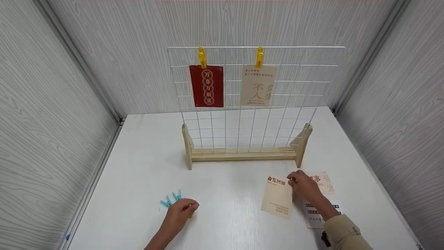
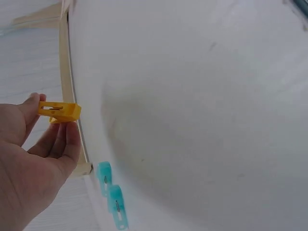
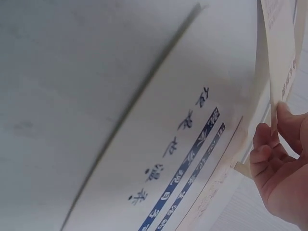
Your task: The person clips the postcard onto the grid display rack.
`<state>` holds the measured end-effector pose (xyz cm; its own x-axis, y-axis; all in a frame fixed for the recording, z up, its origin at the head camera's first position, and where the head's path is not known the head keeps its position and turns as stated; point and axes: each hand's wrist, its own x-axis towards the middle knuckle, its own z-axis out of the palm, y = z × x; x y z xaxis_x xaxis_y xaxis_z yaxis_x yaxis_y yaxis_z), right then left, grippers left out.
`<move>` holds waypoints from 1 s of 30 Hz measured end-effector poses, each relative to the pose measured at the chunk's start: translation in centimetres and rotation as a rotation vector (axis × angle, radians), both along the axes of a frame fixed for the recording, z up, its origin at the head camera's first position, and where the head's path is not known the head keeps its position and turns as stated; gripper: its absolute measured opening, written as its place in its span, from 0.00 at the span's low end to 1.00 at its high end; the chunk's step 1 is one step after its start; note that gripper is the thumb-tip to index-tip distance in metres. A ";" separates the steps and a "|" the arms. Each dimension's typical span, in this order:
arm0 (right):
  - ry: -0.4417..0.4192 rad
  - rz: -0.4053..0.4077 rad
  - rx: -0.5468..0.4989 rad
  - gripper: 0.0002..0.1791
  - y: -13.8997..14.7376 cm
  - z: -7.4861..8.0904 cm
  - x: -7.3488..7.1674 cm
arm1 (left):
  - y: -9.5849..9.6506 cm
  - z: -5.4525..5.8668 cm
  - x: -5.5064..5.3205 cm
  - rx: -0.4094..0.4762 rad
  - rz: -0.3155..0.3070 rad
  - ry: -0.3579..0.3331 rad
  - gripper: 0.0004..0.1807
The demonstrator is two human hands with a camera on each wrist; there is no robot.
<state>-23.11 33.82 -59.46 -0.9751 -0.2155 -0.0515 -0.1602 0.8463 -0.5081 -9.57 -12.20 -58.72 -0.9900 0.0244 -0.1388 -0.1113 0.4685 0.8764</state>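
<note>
My left hand [image 1: 178,215] pinches a yellow clothespin [image 2: 60,110] between thumb and fingers, low over the table at the front left. Just behind that hand lie two blue clothespins [image 1: 172,198]. With thumb and fingertips, my right hand [image 1: 305,187] pinches the upper right edge of a cream card [image 1: 277,198] printed with reddish characters. In the right wrist view the held card [image 3: 281,48] is tilted up from the table. Beneath the right hand and forearm lie a white card with blue bands [image 1: 314,217] and a pinkish card [image 1: 324,182], both partly hidden.
A white wire grid [image 1: 239,128] stands in a wooden base [image 1: 242,157] at the back middle. On its upper part, yellow clothespins [image 1: 259,57] hold a red card [image 1: 208,86] and a beige card [image 1: 258,85]. Wood-grain panels [image 1: 52,86] enclose the table on three sides.
</note>
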 end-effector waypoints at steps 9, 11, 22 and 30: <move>-0.074 -0.033 -0.119 0.09 0.1 0.8 -0.2 | 1.3 0.6 -1.0 0.069 0.005 0.095 0.15; -0.090 -0.049 -0.118 0.08 0.1 1.1 -0.2 | 1.6 0.8 -1.3 0.089 0.005 0.095 0.17; -0.147 -0.042 -0.204 0.06 0.5 1.8 -0.3 | 2.6 1.9 -2.1 0.106 -0.009 0.103 0.15; -0.192 0.020 -0.438 0.13 0.8 2.8 -0.6 | 3.2 2.6 -2.4 0.137 -0.019 0.120 0.11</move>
